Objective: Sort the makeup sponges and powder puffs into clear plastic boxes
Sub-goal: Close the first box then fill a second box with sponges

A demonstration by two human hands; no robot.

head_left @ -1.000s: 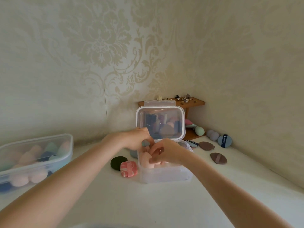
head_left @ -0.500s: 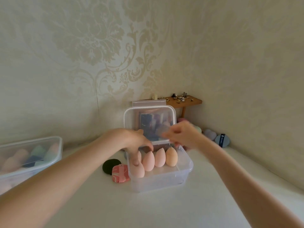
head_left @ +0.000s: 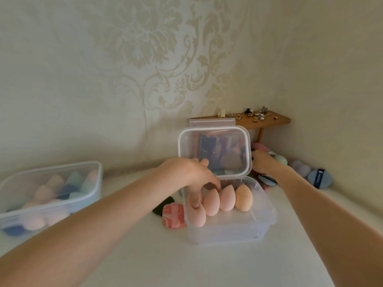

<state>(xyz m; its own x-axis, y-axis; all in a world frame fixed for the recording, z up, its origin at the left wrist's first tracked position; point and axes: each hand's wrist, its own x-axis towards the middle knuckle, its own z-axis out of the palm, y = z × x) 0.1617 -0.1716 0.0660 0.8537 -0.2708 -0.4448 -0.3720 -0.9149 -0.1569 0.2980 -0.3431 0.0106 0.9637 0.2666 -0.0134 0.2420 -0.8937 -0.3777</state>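
Note:
A small clear plastic box (head_left: pixel 232 233) stands in the middle of the white table with its lid (head_left: pixel 214 151) tipped up behind it. Several peach egg-shaped sponges (head_left: pixel 228 198) stand in a row inside. My left hand (head_left: pixel 186 172) reaches over the box's left rim, and its fingers touch the leftmost sponge (head_left: pixel 196 216). My right hand (head_left: pixel 262 162) is behind the lid's right edge, among the puffs by the wall; its fingertips are hidden. A blue-grey puff (head_left: pixel 267 180) lies under that wrist.
A larger clear box (head_left: pixel 49 193) full of mixed sponges stands at the left. A marbled pink puff (head_left: pixel 173 217) and a dark green one (head_left: pixel 162 207) lie left of the small box. More puffs (head_left: pixel 318 179) sit by the right wall under a wooden shelf (head_left: pixel 263 121).
My right hand has left the box and gone right and back behind the lid toward the puffs. My left hand stays at the box with fingers on the leftmost sponge. The view moved closer.

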